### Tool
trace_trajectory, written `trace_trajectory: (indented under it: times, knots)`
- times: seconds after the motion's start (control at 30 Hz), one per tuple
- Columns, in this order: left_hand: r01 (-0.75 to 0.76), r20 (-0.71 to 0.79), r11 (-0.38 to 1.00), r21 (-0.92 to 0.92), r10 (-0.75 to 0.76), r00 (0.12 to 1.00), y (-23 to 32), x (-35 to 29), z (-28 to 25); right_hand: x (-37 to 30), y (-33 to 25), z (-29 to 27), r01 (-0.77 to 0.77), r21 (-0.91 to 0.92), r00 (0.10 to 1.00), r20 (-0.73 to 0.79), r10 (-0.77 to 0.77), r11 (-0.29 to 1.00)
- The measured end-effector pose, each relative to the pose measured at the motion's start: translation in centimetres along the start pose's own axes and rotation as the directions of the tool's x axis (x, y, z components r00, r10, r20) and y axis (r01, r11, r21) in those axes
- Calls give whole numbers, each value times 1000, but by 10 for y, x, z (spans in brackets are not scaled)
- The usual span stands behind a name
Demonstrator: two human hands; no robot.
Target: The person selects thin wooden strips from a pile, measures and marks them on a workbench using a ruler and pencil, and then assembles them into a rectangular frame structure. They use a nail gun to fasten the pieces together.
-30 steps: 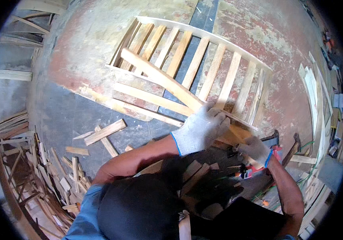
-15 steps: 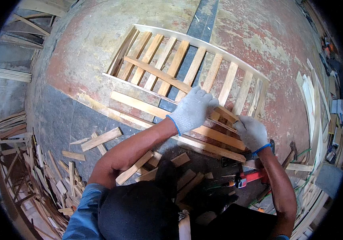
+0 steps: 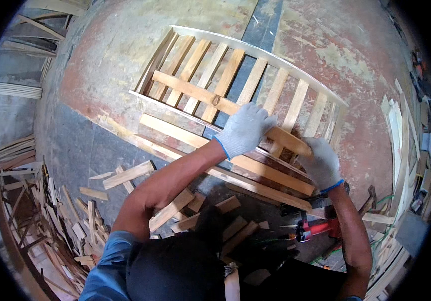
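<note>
Both my hands wear pale knitted gloves with blue cuffs and hold one long wooden slat (image 3: 190, 91). My left hand (image 3: 245, 131) is closed around its middle, and my right hand (image 3: 321, 161) grips the right end. A dark knot marks the slat's broad face. It lies slantwise over a wooden frame (image 3: 206, 34) on the floor, which has several parallel crosspieces (image 3: 251, 83) between two long rails. Whether the slat touches the crosspieces I cannot tell. Nearer to me, a loose plank (image 3: 171, 131) and a second plank (image 3: 260, 188) run roughly alongside the frame.
Offcuts (image 3: 129, 174) are scattered below my left forearm, beside a heap of scrap wood (image 3: 70, 226). Near my right forearm lie a red and black power tool (image 3: 321, 228) and a hammer (image 3: 370, 198). Long strips (image 3: 396, 145) line the right side.
The slat has rolled in my hands, so more of its broad face and knot shows. My right hand has shifted slightly right and its grip has turned.
</note>
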State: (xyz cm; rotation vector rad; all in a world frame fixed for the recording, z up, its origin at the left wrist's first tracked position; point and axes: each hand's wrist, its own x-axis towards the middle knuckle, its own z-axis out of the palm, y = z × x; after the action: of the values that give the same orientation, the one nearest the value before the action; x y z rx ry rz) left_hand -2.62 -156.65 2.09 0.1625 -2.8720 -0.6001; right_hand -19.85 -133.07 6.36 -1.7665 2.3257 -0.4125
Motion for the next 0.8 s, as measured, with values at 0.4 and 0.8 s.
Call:
trace_trajectory:
  times: [0.4, 0.8]
  knots:
    - [-49, 9, 991, 122, 48, 999, -19, 23, 5, 14, 21, 19, -74, -20, 990, -118, 71, 997]
    - [-76, 93, 994, -81, 84, 992, -13, 22, -18, 29, 37, -21, -402, 393, 870, 445, 211, 827]
